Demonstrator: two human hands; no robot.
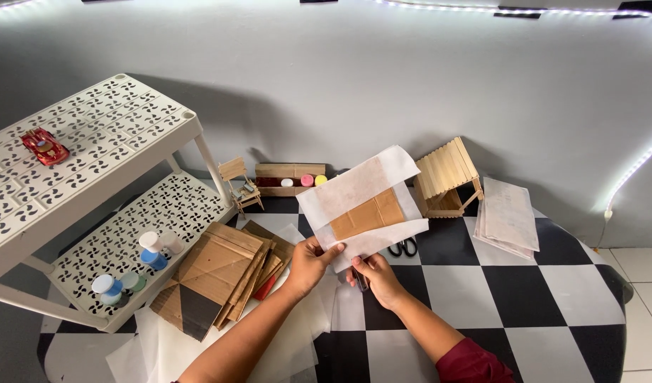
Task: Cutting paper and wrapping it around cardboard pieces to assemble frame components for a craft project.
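Observation:
My left hand and my right hand hold up a sheet of translucent white paper by its lower edge. A brown cardboard piece shows through the sheet, lying against it. My right hand also seems to grip a thin dark tool, partly hidden by the fingers. Black-handled scissors lie on the checkered mat just behind the paper.
A stack of cardboard panels lies left of my hands. A white perforated shelf rack holds a red toy car and small paint pots. A stick house, miniature chair, a paint box and a paper pile stand behind.

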